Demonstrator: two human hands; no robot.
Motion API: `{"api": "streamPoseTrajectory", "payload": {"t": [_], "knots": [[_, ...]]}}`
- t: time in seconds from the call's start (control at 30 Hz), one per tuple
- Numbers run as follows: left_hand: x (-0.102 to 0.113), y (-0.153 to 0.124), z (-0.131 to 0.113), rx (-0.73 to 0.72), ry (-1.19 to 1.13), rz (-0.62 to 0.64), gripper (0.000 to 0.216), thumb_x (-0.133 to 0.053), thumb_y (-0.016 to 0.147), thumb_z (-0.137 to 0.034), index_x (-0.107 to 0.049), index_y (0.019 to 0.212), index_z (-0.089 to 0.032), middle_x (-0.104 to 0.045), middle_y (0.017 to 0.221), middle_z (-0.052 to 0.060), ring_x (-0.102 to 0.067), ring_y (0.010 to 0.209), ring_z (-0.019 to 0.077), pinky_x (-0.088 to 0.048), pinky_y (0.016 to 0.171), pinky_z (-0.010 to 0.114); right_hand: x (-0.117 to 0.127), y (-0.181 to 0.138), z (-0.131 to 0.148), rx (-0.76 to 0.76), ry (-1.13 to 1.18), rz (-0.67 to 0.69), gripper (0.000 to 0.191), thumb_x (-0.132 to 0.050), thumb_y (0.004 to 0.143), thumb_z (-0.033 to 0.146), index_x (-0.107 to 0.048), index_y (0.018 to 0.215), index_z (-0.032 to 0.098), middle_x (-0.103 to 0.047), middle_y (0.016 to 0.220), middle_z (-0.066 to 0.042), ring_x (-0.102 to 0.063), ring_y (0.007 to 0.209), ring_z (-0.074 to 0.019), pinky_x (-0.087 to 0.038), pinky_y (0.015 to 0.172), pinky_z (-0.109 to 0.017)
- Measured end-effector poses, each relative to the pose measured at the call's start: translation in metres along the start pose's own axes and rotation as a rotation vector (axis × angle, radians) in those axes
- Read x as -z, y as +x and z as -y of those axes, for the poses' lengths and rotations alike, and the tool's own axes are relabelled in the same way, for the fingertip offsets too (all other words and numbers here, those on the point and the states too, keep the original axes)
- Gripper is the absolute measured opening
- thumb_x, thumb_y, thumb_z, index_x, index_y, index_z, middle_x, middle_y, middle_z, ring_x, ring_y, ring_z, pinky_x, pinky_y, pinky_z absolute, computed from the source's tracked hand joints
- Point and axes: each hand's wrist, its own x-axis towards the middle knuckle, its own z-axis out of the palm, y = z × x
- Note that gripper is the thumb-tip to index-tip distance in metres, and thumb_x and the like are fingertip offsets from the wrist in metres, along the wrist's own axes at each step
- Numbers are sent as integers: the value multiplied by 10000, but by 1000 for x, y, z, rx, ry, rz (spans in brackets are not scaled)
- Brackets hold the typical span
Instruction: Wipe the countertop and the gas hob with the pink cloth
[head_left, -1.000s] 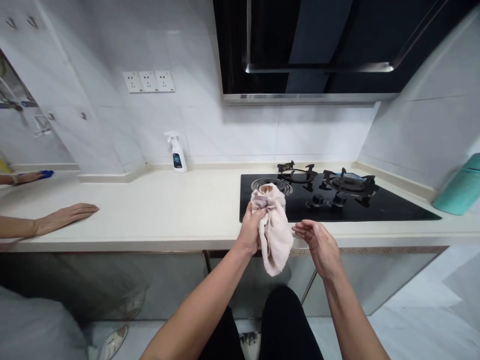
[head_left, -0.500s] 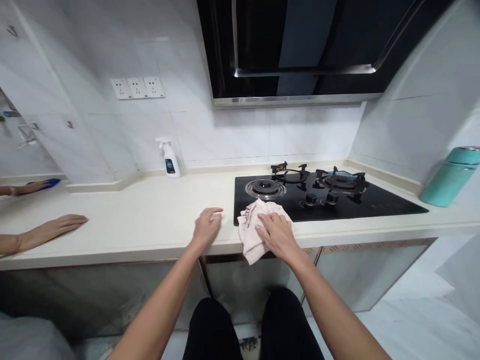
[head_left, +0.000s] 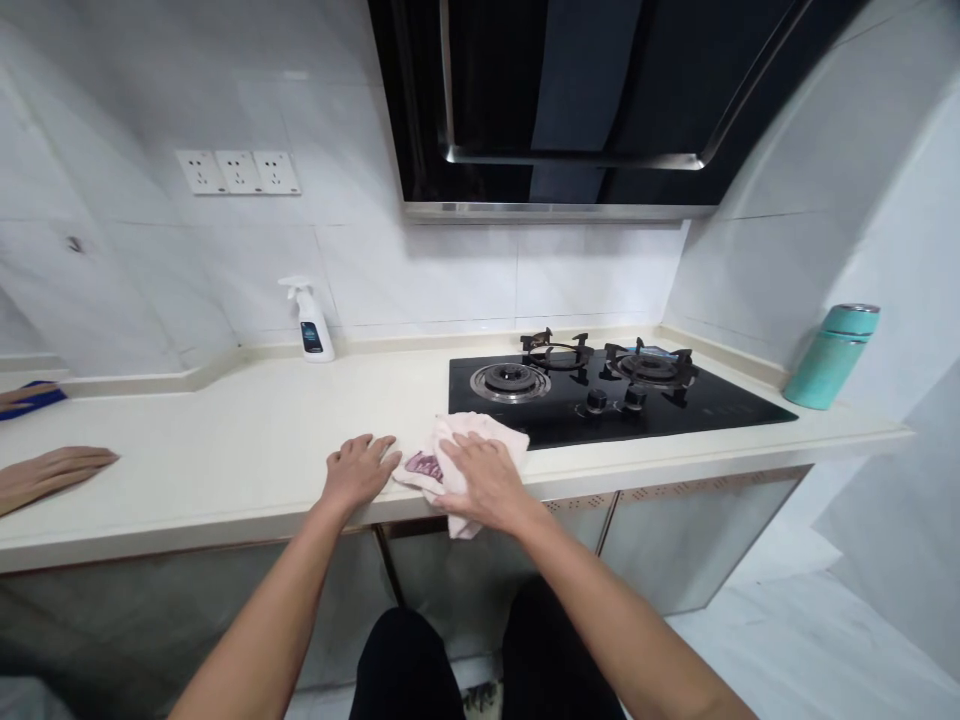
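My right hand [head_left: 484, 480] presses a pale pink cloth [head_left: 501, 430] against the counter, fingers over it and thumb toward its near edge. The cloth is crumpled, with a purple printed patch at its left end. Part of it overlaps the front left corner of the black gas stove [head_left: 555, 425], and a fold hangs past the counter's front edge. To the left of the cloth, my left hand [head_left: 361, 470] rests on the cream countertop [head_left: 225, 450] with its fingers spread, holding nothing.
A white spray bottle [head_left: 313, 325] stands against the wall. At the far left, another person's hand [head_left: 56, 475] lies on the counter, and their other hand is on a blue cloth [head_left: 34, 398]. A teal flask [head_left: 832, 357] stands right of the stove. A black range hood [head_left: 570, 110] hangs above.
My right hand has slid the cloth left, from the stove corner onto the counter. My left hand has moved left and spread its fingers. The view has shifted to the right.
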Motion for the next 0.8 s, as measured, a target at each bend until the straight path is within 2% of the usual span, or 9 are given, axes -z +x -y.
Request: {"api": "streamPoseTrajectory", "payload": {"t": [0.1, 0.23, 0.33, 0.4, 0.47, 0.53, 0.6, 0.7, 0.8], "knots": [[2, -1, 0, 11, -16, 16, 545, -372, 1030, -524, -567, 1500, -328, -478, 1605, 132, -413, 1491, 326, -327, 1188, 548, 11, -30, -38, -76, -61, -48, 910, -708, 852, 698, -412, 1600, 273, -388, 1673, -120, -342, 1523, -336, -311, 1180, -522], [4, -4, -1, 6, -28, 0, 537, -386, 1022, -513, -592, 1477, -315, -503, 1592, 124, -432, 1477, 328, -335, 1183, 531, 36, -87, -105, -166, -208, -127, 775, -755, 840, 608, -531, 1513, 296, -455, 1623, -134, -431, 1455, -352, -381, 1119, -534], [2, -6, -2, 0, -30, -30, 529, -398, 1017, -493, -611, 1460, -296, -523, 1575, 129, -448, 1461, 336, -351, 1166, 526, 65, -135, -162, -296, -305, -221, 675, -732, 837, 568, -607, 1434, 279, -444, 1615, -178, -490, 1390, -400, -419, 1068, -568], [0, -8, -3, -11, -31, -54, 532, -397, 1020, -483, -613, 1457, -271, -531, 1561, 144, -451, 1452, 338, -353, 1159, 524, 87, -162, -194, -378, -284, -269, 587, -687, 830, 559, -672, 1329, 249, -556, 1507, -195, -558, 1301, -405, -443, 1032, -563], [-2, -9, -5, -19, -36, -77, 530, -400, 1020, -475, -620, 1447, -250, -542, 1543, 157, -455, 1440, 341, -355, 1149, 520, 108, -176, -217, -444, -160, -288, 486, -630, 828, 555, -705, 1198, 249, -704, 1281, -151, -641, 1141, -353, -485, 967, -497], [-4, -9, -6, -20, -47, -102, 519, -413, 1015, -467, -633, 1429, -244, -558, 1523, 158, -465, 1423, 345, -359, 1136, 517, 120, -175, -224, -544, 10, -311, 450, -603, 808, 582, -697, 1107, 259, -757, 1039, -87, -674, 953, -295, -516, 852, -416], [-6, -10, -7, -16, -55, -121, 504, -428, 1008, -457, -647, 1412, -250, -576, 1503, 151, -477, 1405, 347, -362, 1127, 515, 122, -159, -219, -667, 160, -398, 500, -620, 753, 638, -681, 1063, 251, -746, 917, -56, -662, 836, -267, -513, 746, -371], [-7, -11, -7, -19, -61, -142, 491, -446, 1000, -444, -658, 1397, -248, -588, 1485, 151, -492, 1387, 348, -360, 1123, 514, 112, -115, -197, -722, 302, -581, 572, -644, 694, 669, -676, 1055, 227, -740, 935, -67, -655, 824, -257, -509, 717, -357], [-7, -14, -7, -22, -74, -155, 473, -461, 998, -429, -666, 1384, -248, -597, 1473, 151, -495, 1381, 343, -356, 1126, 510, 102, -61, -180, -670, 254, -684, 555, -632, 729, 657, -677, 1074, 224, -727, 993, -87, -646, 869, -261, -513, 761, -368]]}}
